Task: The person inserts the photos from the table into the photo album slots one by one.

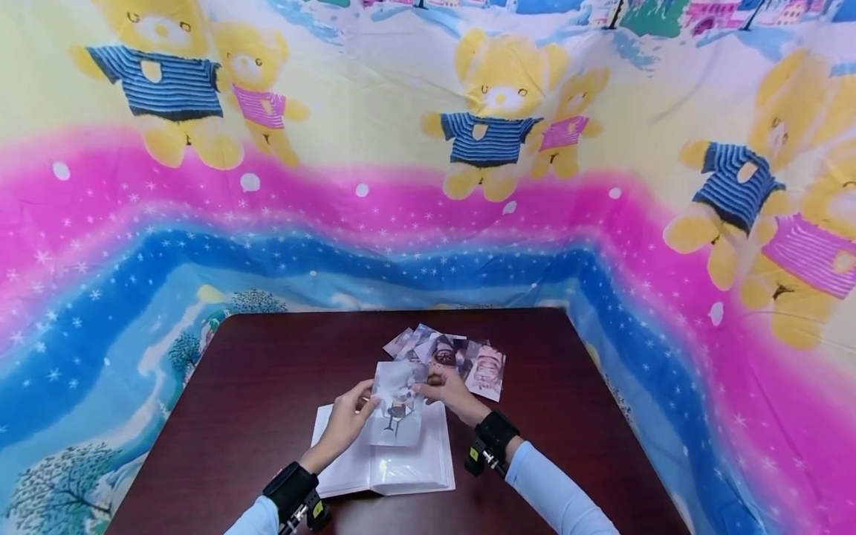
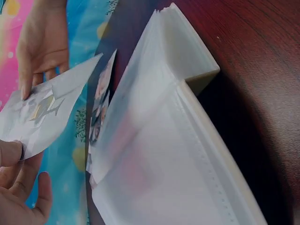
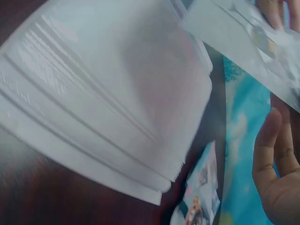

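Both hands pinch one photo (image 1: pixel 397 405) above the open album (image 1: pixel 388 464); left hand (image 1: pixel 344 423), right hand (image 1: pixel 449 391).

An open album (image 1: pixel 384 464) lay on the table (image 1: pixel 254 386) near its front edge, midway between the side edges. I held a photo (image 1: pixel 399 405) above the album's far half, my left hand (image 1: pixel 344 425) at the photo's left edge and my right hand (image 1: pixel 449 391) at its right. A pile of photos (image 1: pixel 461 357) lay behind the album, toward the back edge and slightly right.
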`<state>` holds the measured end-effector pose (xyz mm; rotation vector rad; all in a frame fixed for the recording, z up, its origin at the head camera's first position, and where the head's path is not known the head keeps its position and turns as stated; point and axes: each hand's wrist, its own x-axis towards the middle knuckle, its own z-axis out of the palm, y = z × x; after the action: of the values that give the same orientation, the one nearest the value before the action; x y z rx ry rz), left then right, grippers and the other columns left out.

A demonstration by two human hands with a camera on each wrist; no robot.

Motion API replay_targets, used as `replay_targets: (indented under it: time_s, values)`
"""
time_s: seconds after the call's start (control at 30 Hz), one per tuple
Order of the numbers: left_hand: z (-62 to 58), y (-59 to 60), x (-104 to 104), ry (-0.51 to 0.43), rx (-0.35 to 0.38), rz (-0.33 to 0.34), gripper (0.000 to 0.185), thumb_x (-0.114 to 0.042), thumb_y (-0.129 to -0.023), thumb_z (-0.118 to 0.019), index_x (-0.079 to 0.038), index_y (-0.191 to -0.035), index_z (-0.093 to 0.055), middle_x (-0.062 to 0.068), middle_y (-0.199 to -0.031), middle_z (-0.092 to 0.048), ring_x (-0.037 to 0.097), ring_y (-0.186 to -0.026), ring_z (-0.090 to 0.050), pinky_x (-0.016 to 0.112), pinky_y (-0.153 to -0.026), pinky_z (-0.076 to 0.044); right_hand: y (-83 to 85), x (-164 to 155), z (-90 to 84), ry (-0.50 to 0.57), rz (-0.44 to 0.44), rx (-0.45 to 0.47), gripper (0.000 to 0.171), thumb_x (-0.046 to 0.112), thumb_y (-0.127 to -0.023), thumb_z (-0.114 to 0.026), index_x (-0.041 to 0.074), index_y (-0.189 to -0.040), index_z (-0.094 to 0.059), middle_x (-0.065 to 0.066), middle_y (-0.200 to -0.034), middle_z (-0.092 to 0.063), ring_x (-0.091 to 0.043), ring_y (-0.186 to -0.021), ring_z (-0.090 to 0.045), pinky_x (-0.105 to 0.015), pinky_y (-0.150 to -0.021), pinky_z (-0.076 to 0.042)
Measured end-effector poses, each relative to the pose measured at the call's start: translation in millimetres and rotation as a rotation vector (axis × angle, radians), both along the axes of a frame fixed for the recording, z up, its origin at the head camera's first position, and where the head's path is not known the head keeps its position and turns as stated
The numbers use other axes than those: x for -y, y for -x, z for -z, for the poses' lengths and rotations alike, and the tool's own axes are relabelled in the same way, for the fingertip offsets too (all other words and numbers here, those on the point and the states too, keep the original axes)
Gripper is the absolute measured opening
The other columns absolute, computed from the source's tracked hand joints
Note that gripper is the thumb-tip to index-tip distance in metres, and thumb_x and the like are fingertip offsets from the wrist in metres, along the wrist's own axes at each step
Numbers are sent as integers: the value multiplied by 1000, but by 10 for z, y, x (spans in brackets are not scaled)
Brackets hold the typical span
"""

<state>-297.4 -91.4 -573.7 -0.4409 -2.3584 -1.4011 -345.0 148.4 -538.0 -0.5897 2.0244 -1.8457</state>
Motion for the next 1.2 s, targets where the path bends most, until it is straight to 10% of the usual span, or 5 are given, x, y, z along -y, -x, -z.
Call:
replay_targets:
  time_s: [0.27,0.67,0.93,1.1,1.2]
  values:
    - [206,-11,-7,149,52,-29,42,-1,-88,-71,3,-128,-57,14,-101,-68,29,-86,-68,40,-72,-55,178,-45,-98,-26,75,-98,22,-6,-95,-59,-20,-104,-44,-11,-77,-53,-22,-70,-60,-43,-67,-57]
    - [474,-30,-123,579,-301,82,26,-6,-78,-81,0,-100,-71,18,-106,-68,39,-109,-62,52,-87,-49,367,-115,8,-6,197,-56,19,-10,-97,-52,-19,-100,-36,-25,-90,-53,-49,-86,-57,-66,-84,-47]
    - [494,49,-206,690,-229,223,31,-22,-89,-73,-1,-112,-70,23,-121,-62,45,-124,-51,62,-104,-35,395,-108,8,22,227,-99,25,-8,-99,-49,-21,-99,-27,-21,-82,-41,-56,-87,-47,-64,-82,-48]
    - [576,82,-281,773,-205,236,41,-31,-93,-67,-2,-122,-66,27,-137,-53,45,-130,-46,63,-105,-32,392,-61,-13,41,295,-122,25,-9,-99,-49,-24,-98,-30,-20,-79,-42,-42,-77,-51,-44,-70,-53]
    - [603,96,-308,776,-224,233,40,-28,-93,-67,-2,-122,-66,30,-138,-51,45,-130,-45,64,-105,-31,417,-44,-5,56,306,-120,25,-9,-99,-49,-26,-100,-31,-19,-77,-39,-34,-73,-50,-51,-73,-54]
